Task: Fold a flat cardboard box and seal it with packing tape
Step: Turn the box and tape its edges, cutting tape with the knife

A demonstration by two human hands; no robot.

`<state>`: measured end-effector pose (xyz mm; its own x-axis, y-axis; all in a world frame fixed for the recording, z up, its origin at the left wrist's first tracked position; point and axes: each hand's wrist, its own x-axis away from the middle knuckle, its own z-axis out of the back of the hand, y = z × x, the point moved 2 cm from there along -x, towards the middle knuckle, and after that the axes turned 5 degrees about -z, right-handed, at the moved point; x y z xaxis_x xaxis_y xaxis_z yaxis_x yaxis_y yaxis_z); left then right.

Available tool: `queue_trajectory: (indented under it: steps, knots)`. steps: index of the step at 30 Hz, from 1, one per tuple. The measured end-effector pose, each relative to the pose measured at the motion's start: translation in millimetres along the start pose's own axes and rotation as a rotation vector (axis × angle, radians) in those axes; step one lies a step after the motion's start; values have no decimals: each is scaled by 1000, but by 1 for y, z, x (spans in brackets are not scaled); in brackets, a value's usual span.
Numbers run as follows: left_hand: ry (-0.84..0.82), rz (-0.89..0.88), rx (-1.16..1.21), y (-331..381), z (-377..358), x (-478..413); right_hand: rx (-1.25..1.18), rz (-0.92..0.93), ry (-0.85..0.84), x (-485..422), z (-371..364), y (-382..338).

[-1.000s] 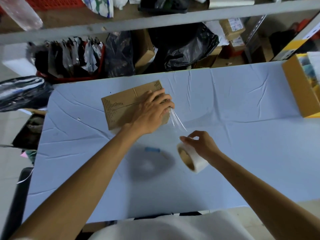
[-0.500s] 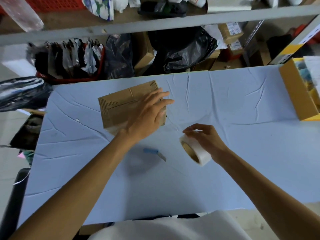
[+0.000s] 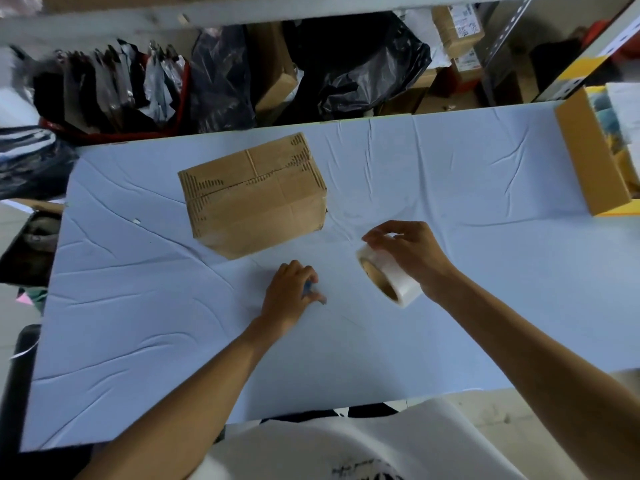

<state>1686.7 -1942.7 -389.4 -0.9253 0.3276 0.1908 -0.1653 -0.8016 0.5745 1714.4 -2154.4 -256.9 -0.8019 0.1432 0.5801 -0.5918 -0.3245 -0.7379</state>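
On the counter [image 3: 450, 188], left of centre and toward the far edge: one cardboard box [image 3: 252, 195], erected, top flaps closed, standing apart from both hands. Its long axis runs left to right, skewed so that the right end lies farther from the person; the flap seam follows that axis across the top face. Folding, by this showing, is done. Sealing cannot be confirmed: the tape is clear, a glossy patch shows at the near left corner, and no strip can be seen joining roll to box. Right hand [image 3: 410, 252]: fingers curled over the rim of one tape roll [image 3: 389, 277], held just above the counter, near the box's right end, core facing the person. Left hand [image 3: 289, 294]: fingers bent round one small blue tool [image 3: 307, 289] lying on the counter, probably a cutter, too blurred to name. Likely remaining: further strips, or the opposite face. Far right: one open yellow carton [image 3: 588, 157].
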Motion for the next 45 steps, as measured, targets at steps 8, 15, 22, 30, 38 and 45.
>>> queue_trajectory:
  steps: [8, 15, 22, 30, 38, 45]
  knots:
    - [-65, 23, 1, 4, 1, -4, 24, -1, 0, 1, -3, -4]
    - [243, -121, 316, 45, 89, 12, 22, 8, 14, 1, -4, -7]
    - [375, -86, 370, 102, 148, -17, 18, 37, 5, 1, -8, -14]
    - [398, -124, 17, 110, 149, -31, -39, 25, 65, 6, -7, -10]
    - [402, -238, 31, 98, 153, -46, -173, -33, 139, 4, 0, -3]
    - [306, -283, -19, 91, 142, -60, -157, -39, 119, 2, -1, -2]
